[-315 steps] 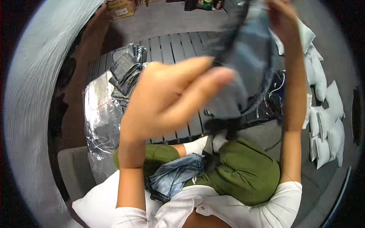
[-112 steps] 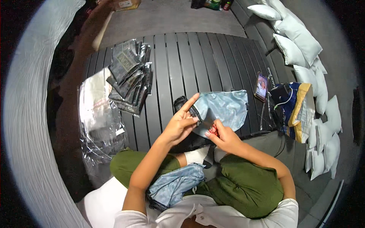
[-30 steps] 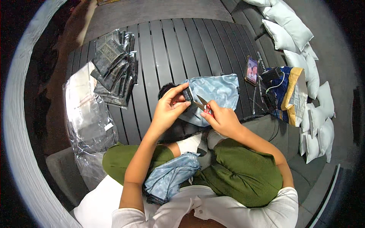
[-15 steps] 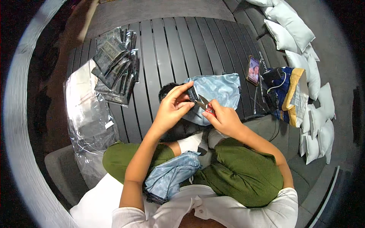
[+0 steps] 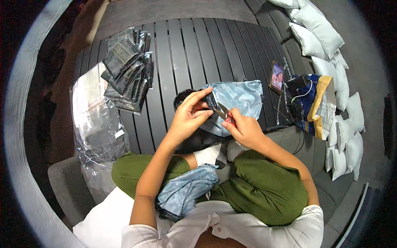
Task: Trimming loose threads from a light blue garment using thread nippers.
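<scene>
On the dark slatted table (image 5: 173, 53) lies a pale-blue, satiny fabric piece (image 5: 240, 97), probably light, limp and slippery. The left hand (image 5: 187, 118) has a narrow grip, pinching one end; the right hand (image 5: 246, 129) holds stiff, red-handled metal scissors (image 5: 230, 120) handle-end. The black gathered edging (image 5: 210, 101) looks firmer, the surer hold.
</scene>
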The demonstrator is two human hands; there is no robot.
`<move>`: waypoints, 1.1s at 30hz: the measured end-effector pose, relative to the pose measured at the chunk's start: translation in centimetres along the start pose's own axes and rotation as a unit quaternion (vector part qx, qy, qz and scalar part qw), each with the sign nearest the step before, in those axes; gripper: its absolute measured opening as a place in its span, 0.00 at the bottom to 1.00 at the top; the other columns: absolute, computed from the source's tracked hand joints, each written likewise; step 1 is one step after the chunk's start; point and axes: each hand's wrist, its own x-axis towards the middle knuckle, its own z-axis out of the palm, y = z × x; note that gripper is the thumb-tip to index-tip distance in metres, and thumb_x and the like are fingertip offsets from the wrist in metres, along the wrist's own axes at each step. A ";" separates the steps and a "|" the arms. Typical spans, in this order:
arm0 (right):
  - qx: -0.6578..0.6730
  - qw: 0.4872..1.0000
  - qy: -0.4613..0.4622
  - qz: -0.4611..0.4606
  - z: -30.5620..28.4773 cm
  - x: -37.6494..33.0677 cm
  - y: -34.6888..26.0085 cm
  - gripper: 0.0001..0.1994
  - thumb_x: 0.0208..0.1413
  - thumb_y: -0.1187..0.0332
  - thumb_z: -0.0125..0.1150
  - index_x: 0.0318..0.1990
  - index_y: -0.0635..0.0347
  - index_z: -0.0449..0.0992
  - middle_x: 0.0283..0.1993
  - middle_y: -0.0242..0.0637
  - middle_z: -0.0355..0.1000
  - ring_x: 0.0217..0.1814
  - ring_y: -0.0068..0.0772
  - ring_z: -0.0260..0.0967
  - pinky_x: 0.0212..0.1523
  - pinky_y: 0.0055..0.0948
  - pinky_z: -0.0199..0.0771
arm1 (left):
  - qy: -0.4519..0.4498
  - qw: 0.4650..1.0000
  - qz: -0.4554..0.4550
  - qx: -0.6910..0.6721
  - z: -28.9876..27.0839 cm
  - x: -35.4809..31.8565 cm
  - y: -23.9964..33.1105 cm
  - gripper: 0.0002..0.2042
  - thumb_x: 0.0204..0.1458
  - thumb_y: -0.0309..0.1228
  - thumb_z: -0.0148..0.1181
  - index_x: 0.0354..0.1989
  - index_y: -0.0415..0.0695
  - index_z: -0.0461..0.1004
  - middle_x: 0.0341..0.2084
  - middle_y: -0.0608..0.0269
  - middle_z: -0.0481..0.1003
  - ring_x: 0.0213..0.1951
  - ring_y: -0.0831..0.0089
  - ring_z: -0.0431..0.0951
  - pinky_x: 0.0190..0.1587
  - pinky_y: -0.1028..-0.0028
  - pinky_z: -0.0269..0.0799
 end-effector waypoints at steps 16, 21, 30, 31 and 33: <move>0.002 1.000 0.002 -0.011 0.1 -0.1 0.2 0.15 0.51 0.59 0.53 0.36 0.61 0.62 0.20 0.47 0.67 0.22 0.51 0.67 0.21 0.39 0.63 | -0.002 1.000 0.014 0.003 0.0 0.0 -0.4 0.27 0.44 0.15 0.53 0.56 0.44 0.61 0.45 0.70 0.59 0.38 0.84 0.62 0.44 0.85 0.64; -0.001 1.000 0.004 -0.016 0.2 -0.1 0.3 0.14 0.51 0.59 0.53 0.36 0.61 0.62 0.20 0.47 0.67 0.22 0.51 0.67 0.21 0.39 0.64 | -0.002 1.000 0.016 -0.002 0.1 0.0 -0.5 0.27 0.44 0.15 0.53 0.56 0.43 0.60 0.45 0.69 0.59 0.38 0.84 0.62 0.44 0.85 0.65; -0.003 1.000 -0.007 -0.017 0.2 -0.1 0.3 0.14 0.51 0.59 0.52 0.36 0.61 0.62 0.20 0.46 0.67 0.23 0.51 0.67 0.22 0.39 0.64 | 0.000 1.000 0.020 -0.006 0.1 0.1 0.1 0.27 0.43 0.14 0.53 0.56 0.42 0.60 0.45 0.69 0.59 0.39 0.84 0.62 0.45 0.84 0.66; -0.004 1.000 -0.007 -0.016 0.2 -0.1 0.4 0.14 0.51 0.59 0.52 0.36 0.61 0.62 0.20 0.46 0.67 0.23 0.51 0.67 0.22 0.39 0.64 | 0.001 1.000 0.017 -0.003 0.2 0.1 0.2 0.27 0.43 0.14 0.53 0.56 0.43 0.60 0.45 0.69 0.59 0.39 0.84 0.62 0.44 0.84 0.66; -0.015 1.000 -0.018 -0.010 0.3 -0.2 0.5 0.14 0.51 0.59 0.52 0.37 0.61 0.62 0.20 0.46 0.67 0.23 0.51 0.67 0.22 0.39 0.64 | 0.003 1.000 0.015 0.001 0.2 0.1 0.2 0.27 0.43 0.14 0.53 0.56 0.43 0.61 0.45 0.69 0.59 0.38 0.84 0.62 0.44 0.85 0.66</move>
